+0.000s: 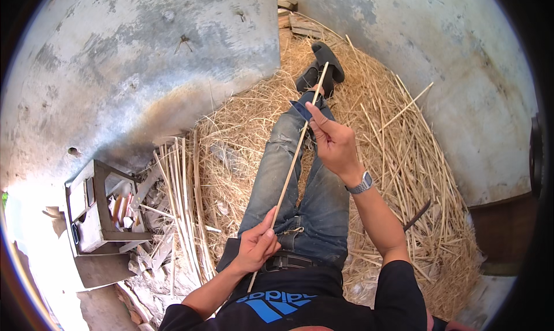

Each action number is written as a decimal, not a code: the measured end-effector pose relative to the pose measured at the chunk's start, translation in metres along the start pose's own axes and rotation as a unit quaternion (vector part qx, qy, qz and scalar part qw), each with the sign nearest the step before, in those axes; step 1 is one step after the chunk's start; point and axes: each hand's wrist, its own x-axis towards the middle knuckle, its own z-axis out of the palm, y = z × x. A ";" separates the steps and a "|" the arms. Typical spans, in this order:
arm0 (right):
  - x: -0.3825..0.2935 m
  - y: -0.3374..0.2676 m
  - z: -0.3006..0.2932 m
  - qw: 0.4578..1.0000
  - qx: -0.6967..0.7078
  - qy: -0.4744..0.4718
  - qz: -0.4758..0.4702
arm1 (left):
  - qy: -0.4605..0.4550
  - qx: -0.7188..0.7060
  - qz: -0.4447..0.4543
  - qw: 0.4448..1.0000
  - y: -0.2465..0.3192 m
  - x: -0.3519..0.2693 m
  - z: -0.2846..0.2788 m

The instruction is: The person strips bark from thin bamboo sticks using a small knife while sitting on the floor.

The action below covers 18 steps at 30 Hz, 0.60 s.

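Observation:
A long, thin strip of pale wood or bamboo (291,171) slants from my belly along my outstretched legs toward my feet. My left hand (259,248) pinches it near my belt, between thumb and fingers. Farther up, above my knees, my right hand (332,143) holds a dark blue flat piece (300,110) against the strip. Whether that piece is cloth or abrasive paper I cannot tell. My fingers hide part of it, and also part of the strip.
Wood shavings (242,114) cover the floor around my legs. Several long strips (184,201) lie at the left, beside a worn wooden box (125,236). Loose sticks (402,158) and a dark curved blade (417,215) lie at the right. Walls (181,41) enclose both sides.

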 end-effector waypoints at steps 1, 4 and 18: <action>-0.001 -0.001 0.001 1.000 0.000 0.000 -0.002 | 0.000 0.000 0.002 1.000 0.000 0.001 0.000; -0.021 -0.011 0.015 0.995 0.079 -0.048 -0.048 | -0.003 -0.002 -0.002 1.000 -0.003 0.004 -0.002; -0.006 -0.003 0.017 0.999 0.040 0.025 -0.027 | -0.010 -0.005 0.003 1.000 0.014 0.019 -0.015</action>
